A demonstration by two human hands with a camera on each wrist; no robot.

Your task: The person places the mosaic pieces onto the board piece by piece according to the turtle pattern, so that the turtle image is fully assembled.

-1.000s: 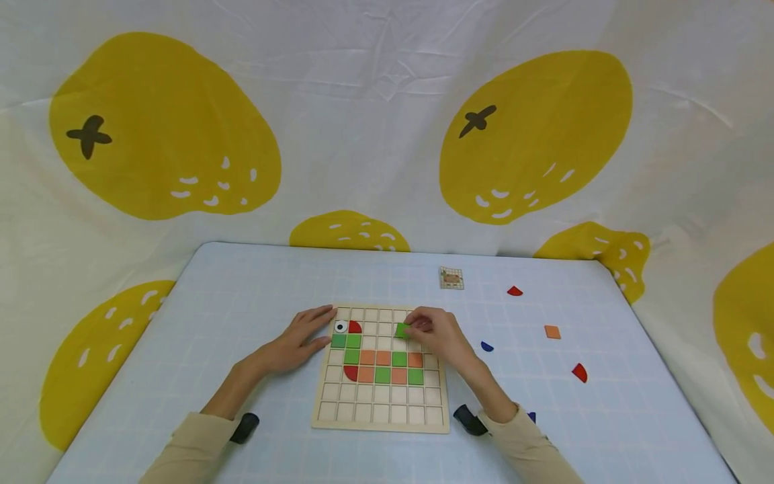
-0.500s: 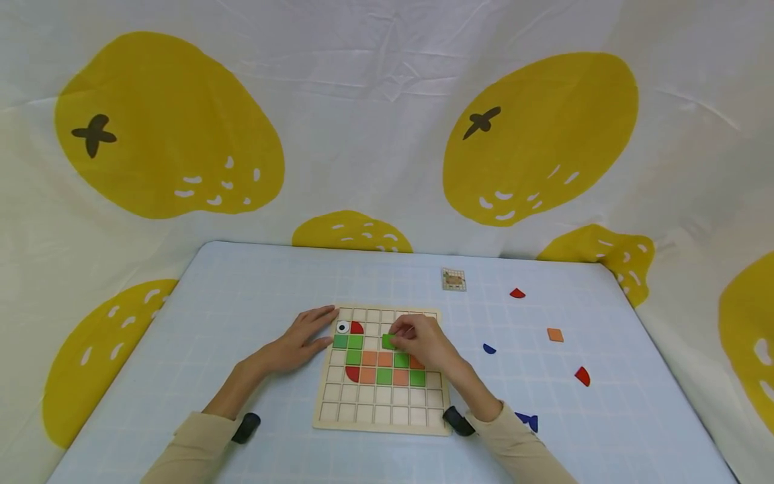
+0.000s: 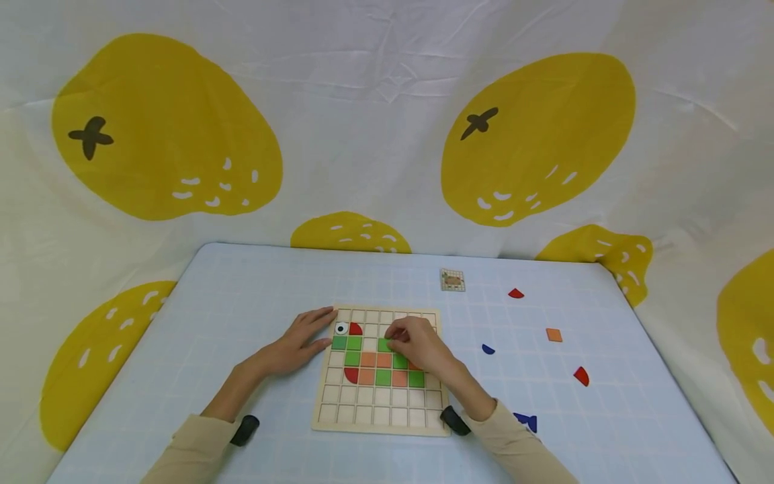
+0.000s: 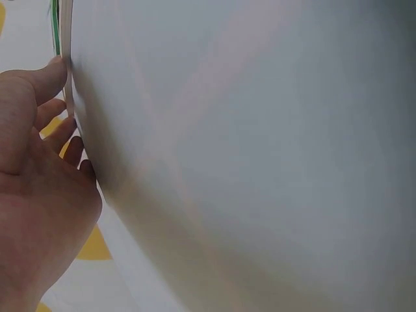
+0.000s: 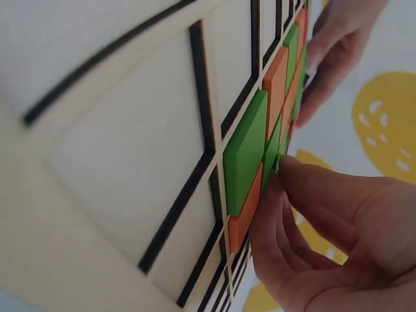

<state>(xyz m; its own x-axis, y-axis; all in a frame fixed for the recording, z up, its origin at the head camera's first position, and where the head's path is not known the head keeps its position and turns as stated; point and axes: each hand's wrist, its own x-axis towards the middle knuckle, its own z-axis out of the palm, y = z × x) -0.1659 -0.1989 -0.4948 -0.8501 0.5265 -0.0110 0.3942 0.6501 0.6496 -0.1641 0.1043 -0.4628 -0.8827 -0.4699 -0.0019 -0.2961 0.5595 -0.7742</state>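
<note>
A pale wooden grid board (image 3: pixel 381 426) lies on the table. My left hand (image 3: pixel 295 346) lies along the board's left edge, fingers mostly straight, fingertips and thumb touching the edge in the left wrist view. Over the board's upper middle, my right hand (image 3: pixel 420 341) pinches a green square tile (image 3: pixel 383 345) between thumb and fingers, just above the orange and green rows. Other tiles fill part of the grid: a white eye tile (image 3: pixel 341 328), a red quarter-circle (image 3: pixel 355 329) beside it, another red quarter-circle (image 3: pixel 352 375) lower down. My right hand hides some tiles and cells.
Right of the board lie a blue half-circle (image 3: pixel 488 349), an orange square (image 3: pixel 553 335), a red wedge (image 3: pixel 516 294), another red wedge (image 3: pixel 582 376) and a dark blue piece (image 3: pixel 527 422) near my right sleeve. A small picture card (image 3: pixel 452 279) lies behind the board.
My right hand has moved left and slightly nearer over the board, carrying the green tile to a cell directly above the patterned rows. My left hand has stayed at the edge.
</note>
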